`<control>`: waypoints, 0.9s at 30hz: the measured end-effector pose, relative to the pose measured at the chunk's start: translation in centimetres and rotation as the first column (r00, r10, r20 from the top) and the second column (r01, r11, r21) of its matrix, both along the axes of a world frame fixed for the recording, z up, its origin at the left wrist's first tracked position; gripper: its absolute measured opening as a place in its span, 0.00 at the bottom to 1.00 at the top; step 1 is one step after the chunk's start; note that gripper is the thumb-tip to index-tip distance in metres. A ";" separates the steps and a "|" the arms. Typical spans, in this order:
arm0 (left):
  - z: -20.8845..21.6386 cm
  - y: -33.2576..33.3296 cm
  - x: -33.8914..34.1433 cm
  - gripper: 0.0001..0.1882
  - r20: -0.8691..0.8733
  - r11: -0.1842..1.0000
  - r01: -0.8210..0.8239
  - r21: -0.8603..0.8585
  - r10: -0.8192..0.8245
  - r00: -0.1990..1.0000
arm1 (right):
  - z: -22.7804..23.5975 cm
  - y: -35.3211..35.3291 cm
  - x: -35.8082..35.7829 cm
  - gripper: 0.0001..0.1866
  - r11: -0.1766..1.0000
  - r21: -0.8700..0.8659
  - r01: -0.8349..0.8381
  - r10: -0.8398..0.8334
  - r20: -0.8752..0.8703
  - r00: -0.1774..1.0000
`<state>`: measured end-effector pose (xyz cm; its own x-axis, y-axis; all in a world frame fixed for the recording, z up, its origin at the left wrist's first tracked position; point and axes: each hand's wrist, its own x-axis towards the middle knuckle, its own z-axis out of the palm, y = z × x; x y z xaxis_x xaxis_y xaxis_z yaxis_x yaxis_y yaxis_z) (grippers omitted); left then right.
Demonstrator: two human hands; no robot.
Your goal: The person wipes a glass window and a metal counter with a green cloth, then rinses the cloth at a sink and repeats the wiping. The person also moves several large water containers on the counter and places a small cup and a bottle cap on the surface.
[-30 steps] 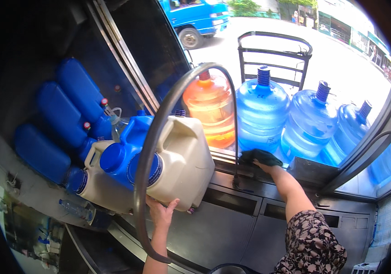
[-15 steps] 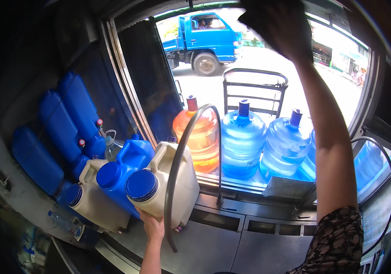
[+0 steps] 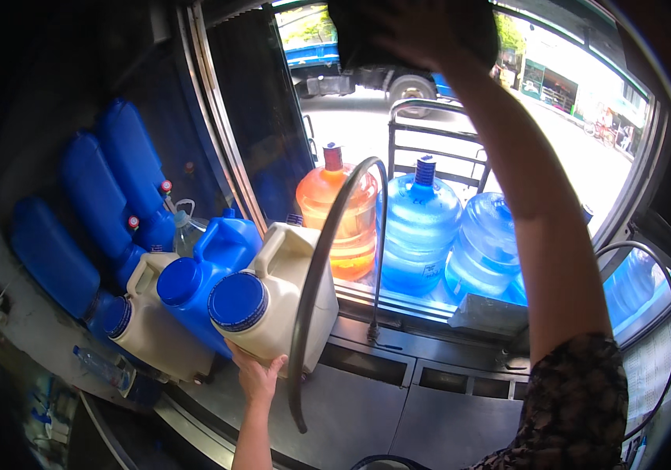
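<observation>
Metal counter point(image 3: 343, 411) and a sunlit window edged by a pale window frame point(image 3: 212, 102) are the setting, with the cream plastic jug point(image 3: 288, 325) and its wide blue cap point(image 3: 238, 301) on that counter. Left of this jug are a blue jug point(image 3: 222, 254) and a second cream jug point(image 3: 155, 337); beyond and right of it stand an orange-tinted water bottle point(image 3: 335, 211) and clear blue bottles point(image 3: 422, 227).

The work looks under way: the jug is capped, while a dark cloth point(image 3: 355, 55) is up high, well apart from it; how much is done or left cannot be told.

The left hand point(image 3: 257, 376), thumb spread from the fingers, touches the jug's lower side beneath the cap. The right hand point(image 3: 418, 35), raised beyond and right of the jug, has the cloth; shadow hides how tightly its fingers close.
</observation>
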<state>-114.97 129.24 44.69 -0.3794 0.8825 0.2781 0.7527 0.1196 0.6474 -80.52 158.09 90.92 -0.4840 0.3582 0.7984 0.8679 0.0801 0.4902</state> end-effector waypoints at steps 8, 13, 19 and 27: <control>2.2 -0.3 1.1 0.70 0.144 0.999 -0.049 -0.013 0.050 0.988 | -33.4 -0.8 -1.4 0.20 0.030 -0.401 -0.916 0.270 -0.879 0.394; 1.4 -0.3 1.0 0.70 -0.063 0.996 -0.046 0.075 0.050 0.997 | -53.4 -5.5 7.1 0.21 0.273 -0.822 -0.499 0.076 -0.499 0.863; 0.4 0.4 0.3 0.71 -0.130 0.994 0.028 0.109 -0.014 0.991 | -53.3 -4.5 10.4 0.21 0.157 -0.866 -0.474 -0.098 -0.491 0.866; 0.5 0.1 0.6 0.69 -0.051 0.999 -0.008 0.042 0.010 0.999 | -13.5 -5.0 13.1 0.19 0.806 -0.210 -0.553 0.491 -0.284 0.824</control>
